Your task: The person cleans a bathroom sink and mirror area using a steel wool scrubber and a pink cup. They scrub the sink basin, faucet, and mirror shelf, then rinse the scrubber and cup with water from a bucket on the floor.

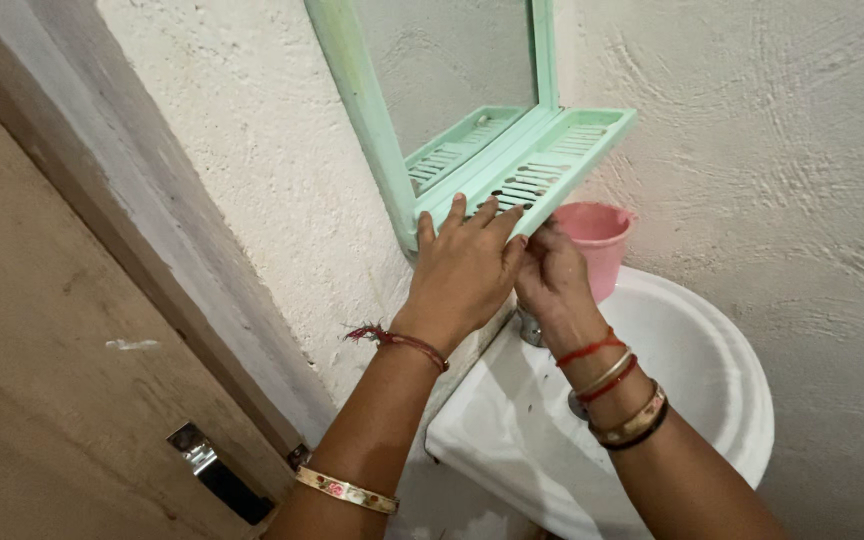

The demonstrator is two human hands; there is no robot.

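We press our left hand (462,265) flat on the front edge of the mint-green mirror shelf (542,165), right hand (549,275) gripping beneath, above the white washbasin (712,390); shelf slats bare, pink mug (597,235) behind.

1. Mirror frame (357,90) and its slotted shelf (542,165), at twelve o'clock: pale mint green.
2. Small bucket (597,240), at one o'clock: pink.
3. Basin (692,360), at four o'clock: white.
4. Wall (772,150): off-white with swirled plaster.
5. Door (42,350), at nine o'clock: tan.
6. Wrist threads: red; bangles: gold, one with a floral pattern.
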